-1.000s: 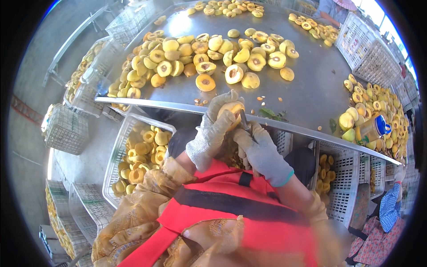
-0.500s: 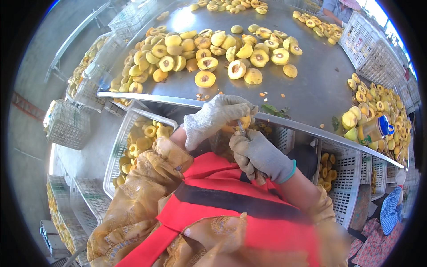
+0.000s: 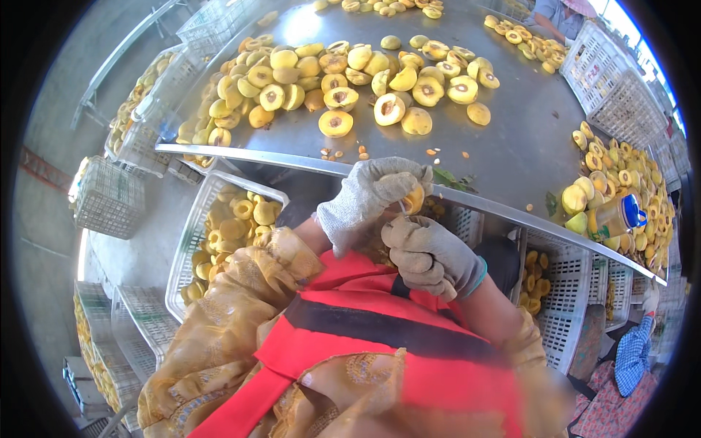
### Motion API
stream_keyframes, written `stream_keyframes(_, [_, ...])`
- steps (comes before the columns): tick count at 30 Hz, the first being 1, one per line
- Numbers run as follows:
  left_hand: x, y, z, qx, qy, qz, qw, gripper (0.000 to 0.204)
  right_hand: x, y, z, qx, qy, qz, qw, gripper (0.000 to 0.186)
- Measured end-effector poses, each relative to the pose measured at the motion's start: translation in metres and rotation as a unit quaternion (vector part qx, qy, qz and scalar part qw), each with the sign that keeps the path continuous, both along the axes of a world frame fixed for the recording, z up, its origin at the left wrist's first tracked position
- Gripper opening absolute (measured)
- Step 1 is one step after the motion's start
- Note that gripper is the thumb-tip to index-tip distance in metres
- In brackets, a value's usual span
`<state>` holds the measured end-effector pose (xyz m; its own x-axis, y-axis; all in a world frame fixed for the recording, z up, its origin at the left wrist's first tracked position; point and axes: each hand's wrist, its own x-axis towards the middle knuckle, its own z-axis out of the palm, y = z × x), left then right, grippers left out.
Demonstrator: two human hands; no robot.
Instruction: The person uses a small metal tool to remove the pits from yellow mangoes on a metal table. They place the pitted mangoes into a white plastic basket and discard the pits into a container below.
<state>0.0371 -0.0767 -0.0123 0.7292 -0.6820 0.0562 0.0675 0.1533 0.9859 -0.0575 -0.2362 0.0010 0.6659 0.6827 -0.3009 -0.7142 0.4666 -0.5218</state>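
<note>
Grey metal forms the wide tabletop (image 3: 504,139) before me, bearing heaped yellow fruit halves (image 3: 335,123). Below its edge, on my left, stands a white crate (image 3: 188,237) of more halves. My gloved left grip (image 3: 376,191) clamps one fruit half (image 3: 415,199); my right grip (image 3: 431,252) curls closed just beside it, its contents hidden. Small brown kernels (image 3: 364,155) lie near the edge.

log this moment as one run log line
left grey-gloved hand: holding yellow fruit half | right grey-gloved hand: curled round slim metal tool, mostly hidden | grey metal table: yellow fruit halves
</note>
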Motion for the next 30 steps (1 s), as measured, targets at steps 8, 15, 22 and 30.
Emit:
stream_keyframes(8, [-0.008, 0.046, -0.014, -0.068, 0.163, 0.195, 0.965, 0.059, -0.015, -0.020, -0.007, -0.028, -0.092, 0.001, 0.995, 0.020])
stream_keyframes(15, [0.025, 0.195, 0.048, 0.615, -0.198, 0.083, 0.759, 0.045, -0.045, -0.052, -0.030, -0.211, -0.062, -0.068, 0.973, 0.029])
stream_keyframes(22, [0.149, 0.093, -0.026, 0.477, -0.193, 0.324, 0.794, 0.076, -0.032, -0.024, -0.021, -0.252, -0.069, -0.092, 0.961, 0.014])
stream_keyframes(30, [0.082, 0.006, 0.001, 0.295, -0.109, 0.195, 0.929, 0.048, -0.022, -0.015, -0.019, -0.301, -0.171, -0.185, 0.920, 0.007])
